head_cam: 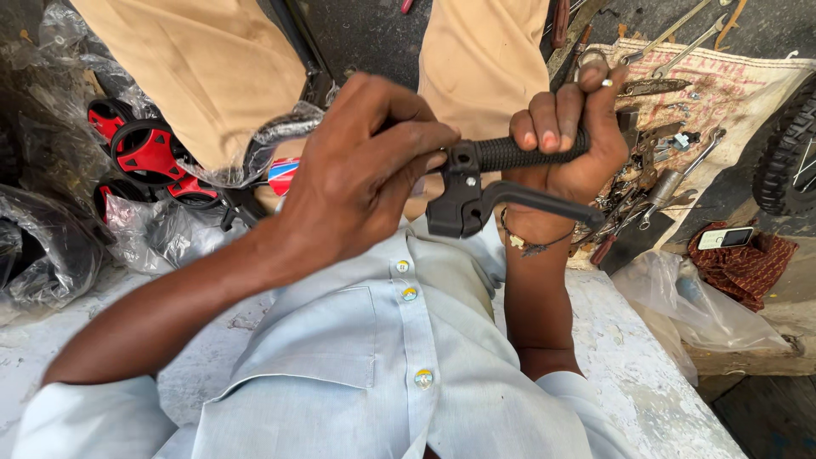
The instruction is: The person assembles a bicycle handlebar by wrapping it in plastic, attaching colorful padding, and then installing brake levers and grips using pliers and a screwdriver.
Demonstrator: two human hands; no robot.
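Note:
My right hand [571,132] is wrapped around the black ribbed rubber grip [517,154] of a bicycle handlebar. Under the grip sits a black brake lever [476,202], its clamp body hanging down and its blade running right below my fist. My left hand [361,166] closes over the bar on the left of the clamp, with the fingertips touching the clamp's top. A red, white and blue striped part [283,175] shows behind my left wrist. I hold all this above my pale blue buttoned shirt and tan trousers.
Several wrenches and small tools [659,174] lie on a cloth sack [741,85] at the right. A phone [725,238] rests on a dark red cloth. Red and black small wheels [149,153] wrapped in plastic sit left. A knobby tyre [789,153] shows at far right.

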